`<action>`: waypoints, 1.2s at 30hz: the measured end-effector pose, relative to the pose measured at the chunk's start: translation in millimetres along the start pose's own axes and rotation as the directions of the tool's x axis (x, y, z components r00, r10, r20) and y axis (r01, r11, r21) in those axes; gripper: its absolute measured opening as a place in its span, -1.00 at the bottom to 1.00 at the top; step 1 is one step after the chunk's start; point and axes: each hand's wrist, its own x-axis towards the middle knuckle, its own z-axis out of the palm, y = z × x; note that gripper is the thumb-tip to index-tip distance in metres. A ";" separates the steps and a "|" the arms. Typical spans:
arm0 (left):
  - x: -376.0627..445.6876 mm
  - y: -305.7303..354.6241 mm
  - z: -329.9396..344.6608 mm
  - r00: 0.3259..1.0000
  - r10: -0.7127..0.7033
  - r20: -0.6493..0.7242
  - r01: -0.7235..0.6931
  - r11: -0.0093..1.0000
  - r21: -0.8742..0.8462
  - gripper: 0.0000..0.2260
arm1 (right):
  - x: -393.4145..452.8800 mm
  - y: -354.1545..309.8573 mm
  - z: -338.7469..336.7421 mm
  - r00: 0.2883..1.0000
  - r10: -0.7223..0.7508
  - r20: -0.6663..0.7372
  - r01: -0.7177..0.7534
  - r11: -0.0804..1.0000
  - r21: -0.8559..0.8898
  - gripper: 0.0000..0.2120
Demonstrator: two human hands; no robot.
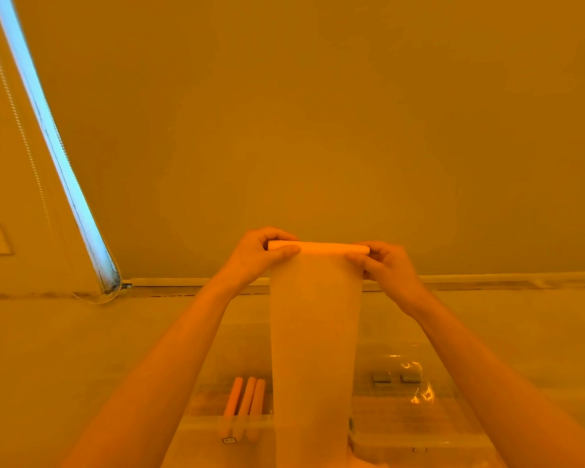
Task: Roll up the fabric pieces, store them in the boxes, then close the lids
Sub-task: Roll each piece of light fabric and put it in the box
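Count: 2 bare hands [255, 255] [384, 265], 1 sheer half-rolled fabric strip [314, 332], 3 rolled fabric tubes [233, 396] [246, 396] [258, 396], 2 clear plastic boxes [213, 423] [419, 417].

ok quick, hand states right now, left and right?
Left hand: closed on the left end of the fabric roll, thumb in front.
Right hand: closed on the roll's right end; the unrolled fabric hangs below.

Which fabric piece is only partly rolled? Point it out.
The fabric piece held up between the left hand and right hand: its tail hangs loose, while the three rolls in the box are fully wound.
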 end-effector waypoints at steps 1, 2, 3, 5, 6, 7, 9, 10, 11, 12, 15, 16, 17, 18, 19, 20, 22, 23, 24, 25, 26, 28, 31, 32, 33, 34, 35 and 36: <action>-0.5 0.1 0.1 1.000 0.001 -0.002 -0.001 1.000 -0.030 -0.87 | 0.0 -0.2 -0.4 1.000 -0.008 0.003 0.008 1.000 -0.011 -0.85; -0.8 -0.1 -0.1 1.000 0.005 0.000 -0.005 0.999 -0.050 -0.83 | 0.1 -1.2 -0.7 1.000 -0.016 0.001 0.016 1.000 -0.016 -0.80; -1.0 -0.5 -0.2 1.000 0.010 0.007 -0.010 0.998 -0.056 -0.80 | 0.0 -2.4 -0.9 1.000 -0.021 -0.005 0.021 1.000 -0.004 -0.74; -2.5 -0.2 -0.8 1.000 0.016 0.024 -0.015 0.999 -0.048 -0.79 | -0.6 -4.0 -0.3 0.999 -0.025 -0.020 0.026 0.998 0.052 -0.69; -3.2 0.2 -0.7 1.000 0.016 0.025 -0.014 0.999 -0.046 -0.80 | -0.9 -4.8 -0.2 0.999 -0.026 -0.029 0.028 0.997 0.076 -0.69; -3.6 0.7 -0.6 1.000 0.019 0.022 -0.018 0.999 -0.047 -0.81 | -1.0 -5.2 -0.2 0.999 -0.026 -0.038 0.029 0.996 0.085 -0.71; -3.5 1.2 -0.3 0.999 0.033 0.006 -0.033 0.998 -0.049 -0.83 | -1.5 -7.1 -0.5 0.998 -0.037 -0.045 0.040 0.997 0.065 -0.76; -3.6 1.7 0.0 0.999 0.040 0.004 -0.040 0.997 -0.061 -0.82 | -1.6 -7.8 -0.8 0.998 -0.046 -0.043 0.048 0.998 0.045 -0.79; -3.7 1.7 0.2 0.999 0.043 0.007 -0.042 0.996 -0.078 -0.81 | -1.6 -8.4 -1.1 0.998 -0.053 -0.040 0.054 0.998 0.026 -0.81; -4.2 1.7 0.3 0.999 0.041 0.014 -0.040 0.995 -0.089 -0.79 | -1.4 -9.1 -1.0 0.997 -0.059 -0.039 0.059 0.998 0.007 -0.82; -5.6 2.4 0.6 0.999 0.039 0.015 -0.038 0.998 -0.042 -0.78 | -0.9 -8.9 -0.4 0.996 -0.063 -0.058 0.062 0.998 -0.025 -0.84; -5.8 3.2 0.8 0.999 0.036 0.009 -0.036 0.999 -0.027 -0.80 | -1.2 -9.0 -0.4 0.996 -0.061 -0.064 0.059 0.998 -0.027 -0.84; -5.6 3.3 0.9 1.000 0.030 0.003 -0.030 0.999 -0.022 -0.81 | -1.8 -8.8 -0.8 0.996 -0.055 -0.066 0.053 0.998 -0.023 -0.84; -5.3 3.4 0.8 1.000 0.022 -0.003 -0.022 0.999 -0.025 -0.82 | -2.5 -8.7 -1.8 0.997 -0.049 -0.061 0.048 0.999 -0.014 -0.83; -5.1 3.3 0.7 1.000 0.015 -0.006 -0.015 0.999 -0.029 -0.82 | -3.4 -8.7 -2.8 0.998 -0.044 -0.052 0.043 0.999 -0.005 -0.80; -5.5 3.6 0.6 1.000 0.014 -0.004 -0.014 1.000 -0.026 -0.82 | -4.6 -9.0 -3.9 0.998 -0.039 -0.045 0.039 0.999 0.000 -0.77; -6.0 3.2 1.0 1.000 0.025 0.010 -0.025 1.000 -0.011 -0.82 | -5.2 -9.5 -5.5 0.998 -0.038 -0.048 0.038 0.999 -0.003 -0.74; -6.2 3.2 1.7 0.999 0.031 0.015 -0.031 0.999 -0.017 -0.82 | -4.9 -9.4 -5.8 0.998 -0.036 -0.057 0.036 0.999 0.002 -0.75; -6.6 3.8 2.3 0.999 0.036 0.017 -0.035 0.999 -0.033 -0.82 | -4.4 -9.6 -5.7 0.997 -0.031 -0.070 0.032 0.999 0.012 -0.76; -6.6 4.1 3.0 0.999 0.042 0.021 -0.041 0.998 -0.053 -0.80 | -3.8 -10.0 -5.6 0.996 -0.022 -0.084 0.024 0.999 0.022 -0.79; -6.5 4.2 3.5 0.998 0.048 0.028 -0.046 0.997 -0.069 -0.78 | -3.2 -10.3 -5.8 0.995 -0.013 -0.096 0.015 0.999 0.028 -0.82; -6.1 3.8 4.4 0.997 0.053 0.047 -0.048 0.994 -0.095 -0.73 | -2.0 -9.9 -6.8 0.994 0.004 -0.108 -0.001 1.000 0.029 -0.89; -5.8 4.2 5.3 0.998 0.044 0.049 -0.037 0.992 -0.122 -0.74 | -2.0 -8.1 -7.4 0.992 0.020 -0.123 -0.017 0.999 0.030 -0.89; -6.0 4.7 5.6 0.998 0.037 0.041 -0.032 0.993 -0.116 -0.75 | -2.8 -7.9 -7.3 0.993 0.018 -0.121 -0.014 0.999 0.034 -0.86; -5.7 4.8 5.8 0.999 0.032 0.031 -0.028 0.994 -0.108 -0.77 | -3.8 -8.6 -7.4 0.994 0.011 -0.111 -0.008 0.999 0.036 -0.82; -6.1 5.2 6.1 0.999 0.028 0.023 -0.026 0.994 -0.103 -0.79 | -5.1 -9.5 -7.6 0.996 0.002 -0.094 0.002 0.999 0.037 -0.78; -6.2 5.5 6.1 0.999 0.027 0.017 -0.025 0.995 -0.100 -0.81 | -6.0 -10.2 -7.9 0.997 -0.008 -0.078 0.011 0.999 0.038 -0.74; -6.5 5.7 6.1 1.000 0.027 0.015 -0.026 0.995 -0.100 -0.81 | -6.9 -10.5 -8.2 0.998 -0.013 -0.066 0.016 0.999 0.043 -0.70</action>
